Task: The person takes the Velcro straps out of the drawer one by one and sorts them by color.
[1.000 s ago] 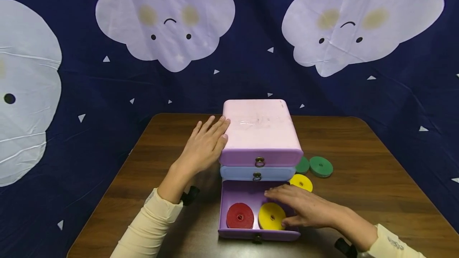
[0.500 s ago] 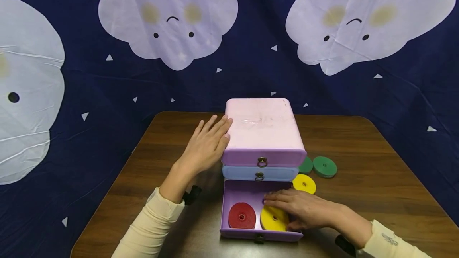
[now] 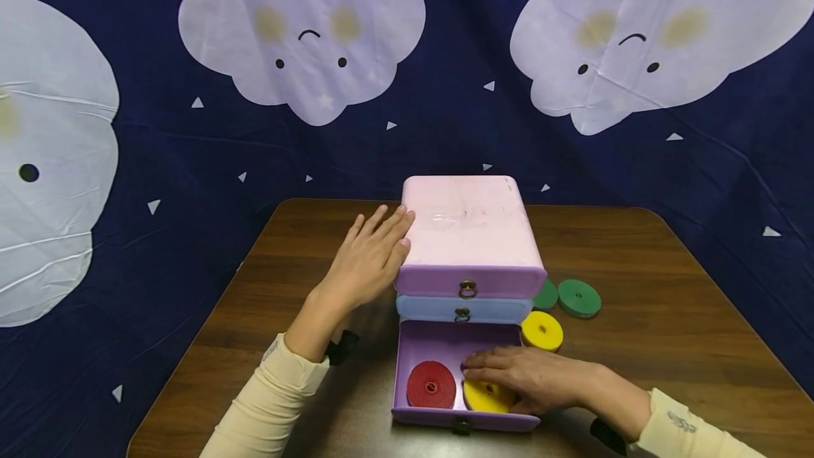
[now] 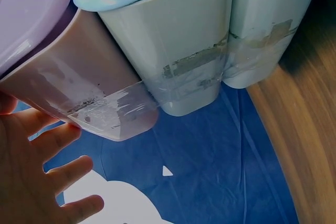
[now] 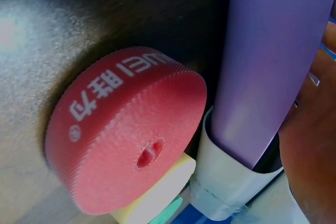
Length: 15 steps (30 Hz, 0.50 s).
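Note:
A small drawer cabinet (image 3: 470, 232) with a pink top stands on the table. Its lowest purple drawer (image 3: 439, 339) is pulled out and holds a red tape roll (image 3: 431, 385) and a yellow tape roll (image 3: 488, 396). My right hand (image 3: 540, 378) reaches into the drawer and grips the yellow roll, fingers over its far edge and thumb near its front side; part of the roll is hidden beneath. My left hand (image 3: 365, 260) rests with spread, straight fingers against the cabinet's left side; the left wrist view shows fingertips (image 4: 71, 129) at the pink wall.
Right of the cabinet lie another yellow roll (image 3: 543, 331) and two green rolls (image 3: 579, 298), one partly hidden. Beside the open drawer, another red roll (image 5: 142, 135) shows in the right wrist view. The blue drawer (image 3: 464, 309) is closed. A dark blue cloud-print cloth (image 3: 458, 90) hangs behind the table.
My right hand has lowered slightly and moved left over the yellow roll in the drawer, its fingers closing about it. The left hand keeps its place; the view shifts a little.

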Available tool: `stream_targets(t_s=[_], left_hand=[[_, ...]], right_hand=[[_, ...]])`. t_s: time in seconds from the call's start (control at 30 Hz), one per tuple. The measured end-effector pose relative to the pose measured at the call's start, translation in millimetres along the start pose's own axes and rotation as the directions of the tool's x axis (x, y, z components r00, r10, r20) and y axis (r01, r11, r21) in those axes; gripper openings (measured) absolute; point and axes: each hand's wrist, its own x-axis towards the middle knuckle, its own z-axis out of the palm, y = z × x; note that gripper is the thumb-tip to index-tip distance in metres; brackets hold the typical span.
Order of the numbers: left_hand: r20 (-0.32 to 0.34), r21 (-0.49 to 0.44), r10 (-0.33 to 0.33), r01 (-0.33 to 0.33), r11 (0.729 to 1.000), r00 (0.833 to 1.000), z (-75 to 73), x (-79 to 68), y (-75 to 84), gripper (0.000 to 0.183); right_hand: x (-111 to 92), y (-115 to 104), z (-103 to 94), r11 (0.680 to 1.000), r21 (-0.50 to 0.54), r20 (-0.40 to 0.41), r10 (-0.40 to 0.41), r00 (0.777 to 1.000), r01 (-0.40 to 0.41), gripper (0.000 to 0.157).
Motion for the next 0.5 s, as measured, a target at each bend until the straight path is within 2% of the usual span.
stream_targets(t_s=[0.33, 0.5], left_hand=[[0.005, 0.007, 0.003, -0.003, 1.0, 1.0, 0.4, -0.2, 0.4, 0.05], [0.004, 0.009, -0.001, 0.001, 1.0, 1.0, 0.1, 0.0, 0.3, 0.05]], right_hand=[[2.9, -1.8, 0.2, 0.997, 0.078, 0.052, -0.018, 0.998, 0.014, 0.072], [3.7, -0.7, 1.6, 0.996, 0.09, 0.028, -0.015, 1.0, 0.012, 0.071]])
